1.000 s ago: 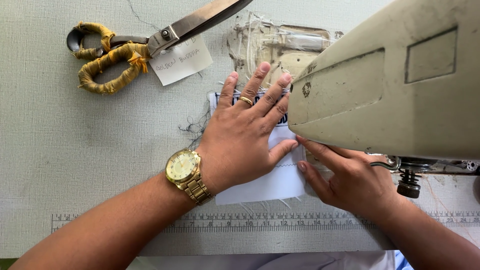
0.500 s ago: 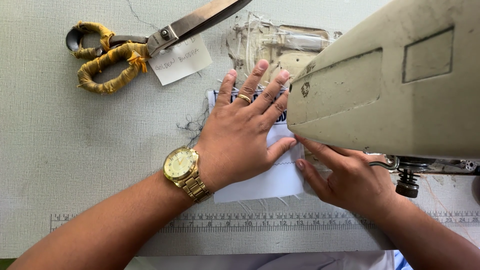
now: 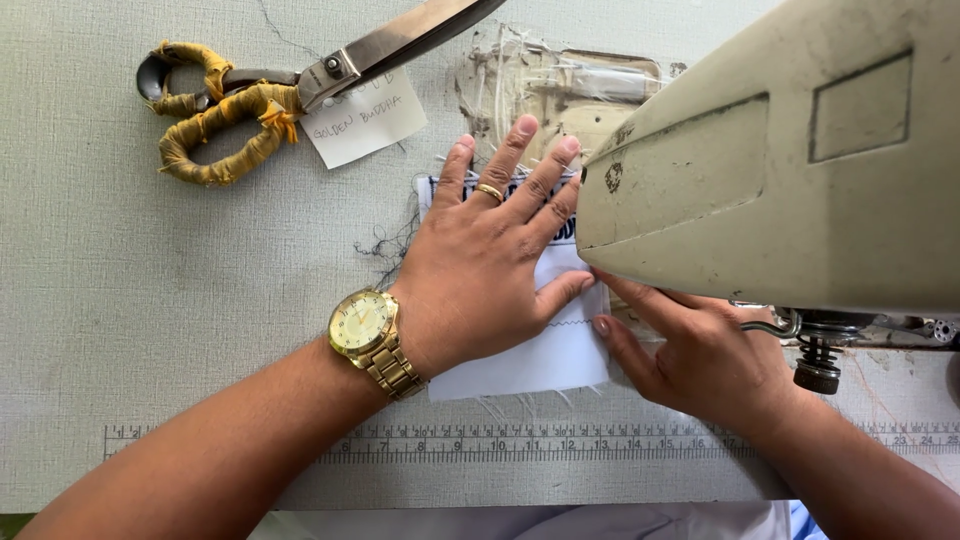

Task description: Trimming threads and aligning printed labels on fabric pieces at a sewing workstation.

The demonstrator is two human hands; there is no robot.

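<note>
The white cloth (image 3: 540, 355) lies flat mid-tabletop, half under the sewing machine (image 3: 770, 160). It looks thin, limp and light, fraying at its edges; it probably slides easily, so flat pressure suits it better than a pinch. The left hand (image 3: 490, 270) has an open grip, palm and spread fingers pressing the cloth down. The right hand (image 3: 700, 350) is open too, fingertips at the cloth's right edge beneath the machine. Open tabletop (image 3: 150, 300) lies left; scissors (image 3: 270, 90) and a paper tag (image 3: 365, 115) sit toward the far edge, a ruler strip (image 3: 550, 445) runs along the near edge.
</note>
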